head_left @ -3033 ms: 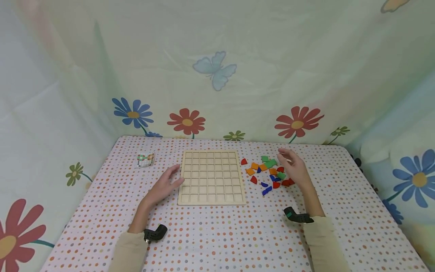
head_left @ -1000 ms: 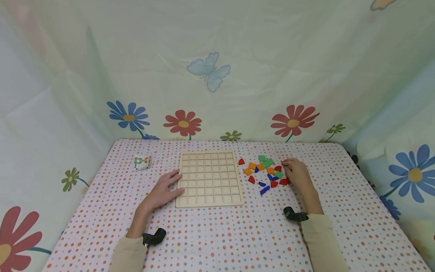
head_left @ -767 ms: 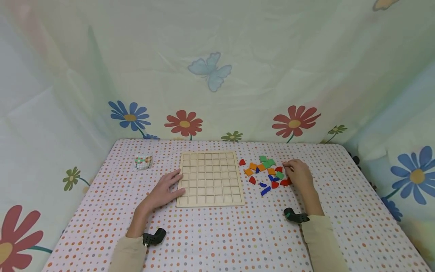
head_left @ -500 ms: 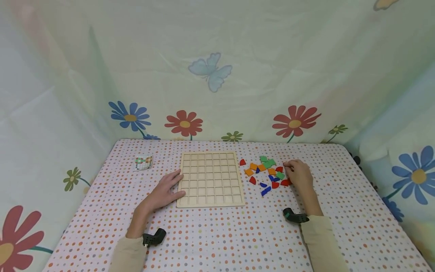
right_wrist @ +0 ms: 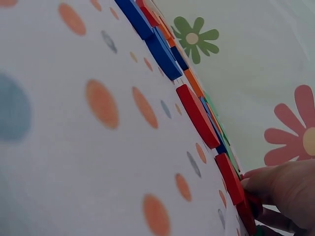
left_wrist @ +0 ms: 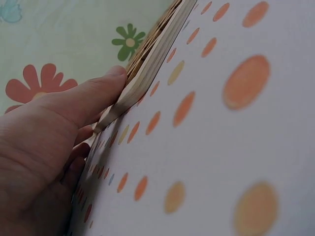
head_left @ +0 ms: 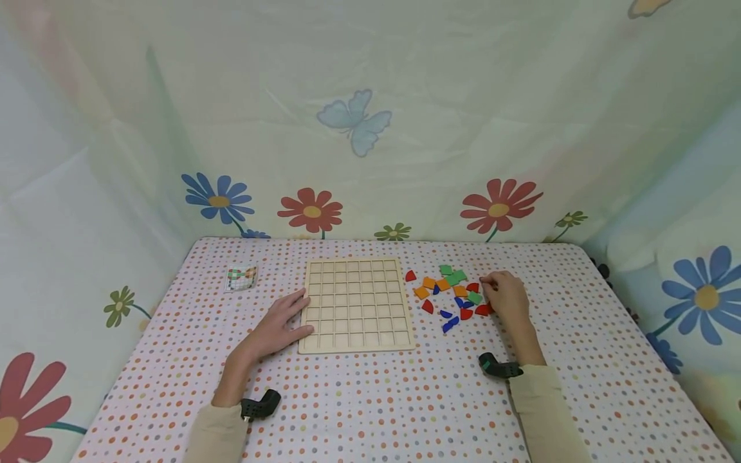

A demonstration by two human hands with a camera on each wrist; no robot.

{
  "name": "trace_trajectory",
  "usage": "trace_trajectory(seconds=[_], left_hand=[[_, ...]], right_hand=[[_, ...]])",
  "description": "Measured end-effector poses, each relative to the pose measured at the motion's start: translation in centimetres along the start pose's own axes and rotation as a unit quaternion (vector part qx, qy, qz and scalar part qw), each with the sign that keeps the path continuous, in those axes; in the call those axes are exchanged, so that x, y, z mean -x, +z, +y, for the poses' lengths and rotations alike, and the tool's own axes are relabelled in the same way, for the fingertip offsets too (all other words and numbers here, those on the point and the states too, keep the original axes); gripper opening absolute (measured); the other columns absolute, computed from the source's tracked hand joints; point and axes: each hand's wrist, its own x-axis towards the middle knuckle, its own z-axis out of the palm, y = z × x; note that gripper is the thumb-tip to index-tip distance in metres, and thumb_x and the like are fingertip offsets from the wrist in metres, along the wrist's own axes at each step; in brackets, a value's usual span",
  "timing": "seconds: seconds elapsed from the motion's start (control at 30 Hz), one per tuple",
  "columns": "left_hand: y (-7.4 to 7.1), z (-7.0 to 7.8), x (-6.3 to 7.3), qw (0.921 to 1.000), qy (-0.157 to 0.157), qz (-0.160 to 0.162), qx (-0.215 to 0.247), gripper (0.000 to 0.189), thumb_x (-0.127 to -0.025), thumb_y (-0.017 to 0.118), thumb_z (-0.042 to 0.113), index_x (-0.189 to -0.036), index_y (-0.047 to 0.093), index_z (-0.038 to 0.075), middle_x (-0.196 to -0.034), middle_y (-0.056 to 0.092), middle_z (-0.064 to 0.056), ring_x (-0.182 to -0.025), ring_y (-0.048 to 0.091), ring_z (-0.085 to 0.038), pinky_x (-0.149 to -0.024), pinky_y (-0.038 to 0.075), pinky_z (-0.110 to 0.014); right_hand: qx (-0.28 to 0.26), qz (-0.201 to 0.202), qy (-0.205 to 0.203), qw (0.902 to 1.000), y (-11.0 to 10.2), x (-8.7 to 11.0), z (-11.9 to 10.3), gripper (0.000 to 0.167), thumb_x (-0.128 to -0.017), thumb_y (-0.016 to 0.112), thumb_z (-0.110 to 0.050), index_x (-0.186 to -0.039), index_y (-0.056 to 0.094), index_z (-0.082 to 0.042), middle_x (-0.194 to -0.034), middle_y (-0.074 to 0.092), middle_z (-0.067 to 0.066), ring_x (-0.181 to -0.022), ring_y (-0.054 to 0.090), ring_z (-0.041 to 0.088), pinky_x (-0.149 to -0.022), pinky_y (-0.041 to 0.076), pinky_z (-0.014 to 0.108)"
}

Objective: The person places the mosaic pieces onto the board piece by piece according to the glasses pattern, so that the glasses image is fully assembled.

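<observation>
In the head view my left hand (head_left: pixel 282 326) lies at the left edge of a square wooden grid board (head_left: pixel 357 305), fingers loosely spread. The left wrist view shows its thumb (left_wrist: pixel 101 93) on the board's rim near a corner. My right hand (head_left: pixel 507 299) is low over the right side of a scatter of flat coloured pieces, its fingertips drawn together on a small red piece, mostly hidden by the fingers. Close by are a red quarter-circle piece (head_left: pixel 472 287) and a green piece (head_left: pixel 475 298). In the right wrist view another red piece (right_wrist: pixel 230 178) lies beside the thumb.
Orange squares (head_left: pixel 443 284), green pieces (head_left: pixel 457 276) and blue pieces (head_left: pixel 450 324) lie between board and right hand. A small card with a coloured grid pattern (head_left: pixel 240 278) sits at the back left. The dotted tablecloth (head_left: pixel 370 405) meets a flowered curtain (head_left: pixel 399 154) behind.
Over three seconds my right hand has come down to the pieces and drawn its fingers together. My left hand has settled onto the board's edge. Both look nearly still in the last second.
</observation>
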Motion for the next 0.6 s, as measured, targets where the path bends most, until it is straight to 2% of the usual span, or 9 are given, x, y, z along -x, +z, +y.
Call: trace_trajectory(seconds=[0.23, 0.4, 0.53, 0.6], left_hand=[[-0.03, -0.20, 0.03, 1.0000, -0.002, -0.002, -0.003, 0.073, -0.090, 0.066, 0.044, -0.150, 0.038, 0.013, -0.162, 0.022, -0.007, -0.149, 0.017, -0.036, -0.114, 0.024, -0.062], [0.01, -0.29, 0.03, 1.0000, 0.002, 0.000, -0.003, 0.073, -0.090, 0.066, 0.044, -0.150, 0.039, 0.013, -0.162, 0.023, -0.008, -0.149, 0.018, -0.037, -0.114, 0.024, -0.063], [0.10, -0.29, 0.01, 1.0000, 0.007, 0.005, -0.005, 0.073, -0.090, 0.066, 0.044, -0.150, 0.040, 0.012, -0.162, 0.024, -0.009, -0.148, 0.019, -0.038, -0.113, 0.025, -0.063], [0.17, -0.27, 0.01, 0.9999, 0.007, 0.005, -0.006, 0.072, -0.090, 0.066, 0.044, -0.150, 0.039, 0.012, -0.162, 0.024, -0.009, -0.148, 0.019, -0.038, -0.113, 0.025, -0.063]], right_hand=[[-0.052, -0.008, 0.005, 0.9986, -0.22, -0.14, 0.20, 0.021, -0.098, 0.056, -0.011, -0.111, 0.066, 0.002, -0.112, 0.059, 0.023, -0.101, 0.054, 0.037, -0.088, 0.047, 0.051], [-0.079, -0.012, 0.019, 0.9966, -0.25, -0.16, 0.33, 0.025, -0.098, 0.057, -0.012, -0.115, 0.063, 0.004, -0.113, 0.060, 0.025, -0.099, 0.056, 0.036, -0.081, 0.050, 0.046], [-0.111, 0.009, 0.037, 0.9931, -0.23, -0.11, 0.34, 0.028, -0.098, 0.058, -0.017, -0.117, 0.063, 0.003, -0.114, 0.060, 0.023, -0.101, 0.059, 0.035, -0.077, 0.052, 0.040], [-0.119, 0.028, 0.030, 0.9920, -0.34, -0.06, 0.07, 0.030, -0.097, 0.059, -0.020, -0.118, 0.063, 0.002, -0.114, 0.060, 0.022, -0.103, 0.060, 0.035, -0.076, 0.053, 0.039]])
